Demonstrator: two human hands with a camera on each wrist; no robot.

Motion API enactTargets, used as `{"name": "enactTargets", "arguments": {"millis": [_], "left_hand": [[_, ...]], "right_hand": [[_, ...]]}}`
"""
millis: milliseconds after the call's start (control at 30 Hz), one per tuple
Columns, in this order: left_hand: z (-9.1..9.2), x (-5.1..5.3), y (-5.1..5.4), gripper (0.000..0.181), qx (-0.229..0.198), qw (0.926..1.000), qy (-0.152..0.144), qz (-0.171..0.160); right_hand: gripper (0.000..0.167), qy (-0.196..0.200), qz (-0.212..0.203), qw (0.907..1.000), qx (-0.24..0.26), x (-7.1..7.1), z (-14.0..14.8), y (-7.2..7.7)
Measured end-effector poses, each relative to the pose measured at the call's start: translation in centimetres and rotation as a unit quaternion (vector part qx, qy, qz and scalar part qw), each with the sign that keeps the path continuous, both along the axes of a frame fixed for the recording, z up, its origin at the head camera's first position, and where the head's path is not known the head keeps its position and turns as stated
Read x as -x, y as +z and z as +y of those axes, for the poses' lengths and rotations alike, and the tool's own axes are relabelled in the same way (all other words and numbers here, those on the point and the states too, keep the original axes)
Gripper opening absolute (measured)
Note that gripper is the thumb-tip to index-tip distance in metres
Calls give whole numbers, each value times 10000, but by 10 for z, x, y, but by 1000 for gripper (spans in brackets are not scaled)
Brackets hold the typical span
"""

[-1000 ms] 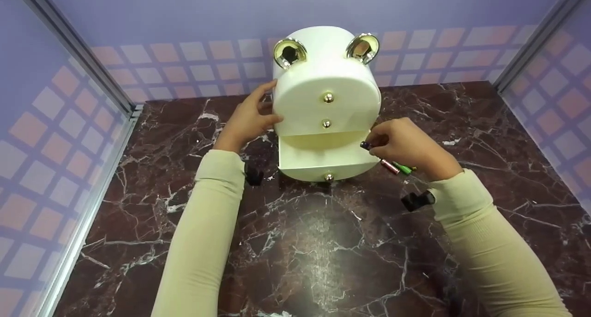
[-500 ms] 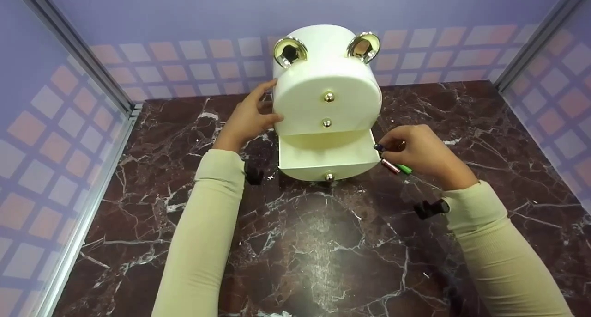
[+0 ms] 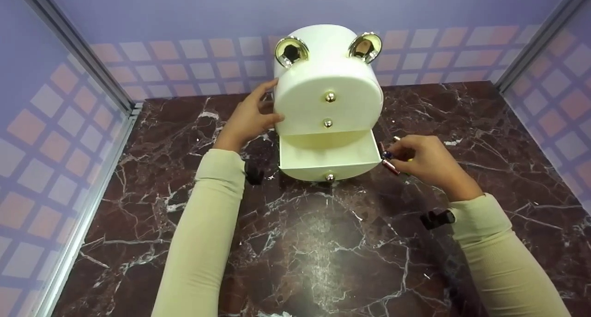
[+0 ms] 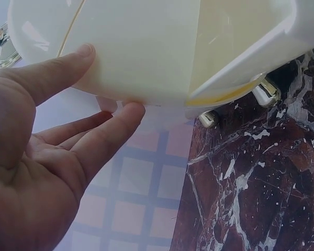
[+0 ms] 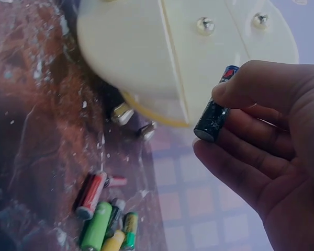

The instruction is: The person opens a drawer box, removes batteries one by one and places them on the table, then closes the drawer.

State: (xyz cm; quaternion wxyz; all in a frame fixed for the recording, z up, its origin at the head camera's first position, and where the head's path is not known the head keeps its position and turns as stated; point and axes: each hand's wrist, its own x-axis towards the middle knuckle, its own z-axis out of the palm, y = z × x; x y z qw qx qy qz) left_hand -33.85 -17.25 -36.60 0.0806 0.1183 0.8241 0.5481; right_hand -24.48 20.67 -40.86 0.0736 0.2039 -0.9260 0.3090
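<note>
A white rounded desktop drawer box with gold knobs has its bottom drawer pulled out. On its left side rests my left hand, thumb on the front and fingers against the side wall, nearly straight in the left wrist view. My right hand pinches a black battery with a blue end, low beside the drawer's right corner. Just by that hand lie several loose batteries, among them a red battery and a green battery; the hand partly hides them in the head view.
The box stands on a dark red marbled tabletop near the back wall. Side walls with metal strips close in left and right. Two gold-rimmed ears stick up from the box. Metallic feet lift it from the table.
My right hand, with the black battery, has moved right and down from the drawer's right edge to the loose batteries. My left hand has stayed on the box.
</note>
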Motion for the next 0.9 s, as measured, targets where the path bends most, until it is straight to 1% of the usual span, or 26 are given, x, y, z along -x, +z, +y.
{"name": "enactTargets", "arguments": {"millis": [67, 167, 367, 500, 667, 767, 900], "left_hand": [[0, 0, 0, 84, -15, 10000, 6, -12], [0, -1, 0, 84, -1, 10000, 22, -36], [0, -1, 1, 85, -98, 9998, 26, -165], [0, -1, 1, 85, -102, 9998, 42, -144], [0, 0, -1, 85, -76, 9999, 37, -84], [0, 0, -1, 85, -86, 9999, 32, -106], [0, 0, 1, 85, -68, 9999, 48, -125]], "right_hand": [[11, -14, 90, 9999, -85, 0, 2, -4], [12, -47, 115, 9997, -220, -1, 4, -10], [13, -140, 23, 9986, -515, 0, 8, -22], [14, -108, -17, 9981, -606, 0, 10, -29], [11, -139, 21, 9976, -683, 1, 13, -40], [7, -132, 96, 9962, -855, 2, 15, -46], [7, -105, 123, 9928, -1184, 3, 18, -52]]}}
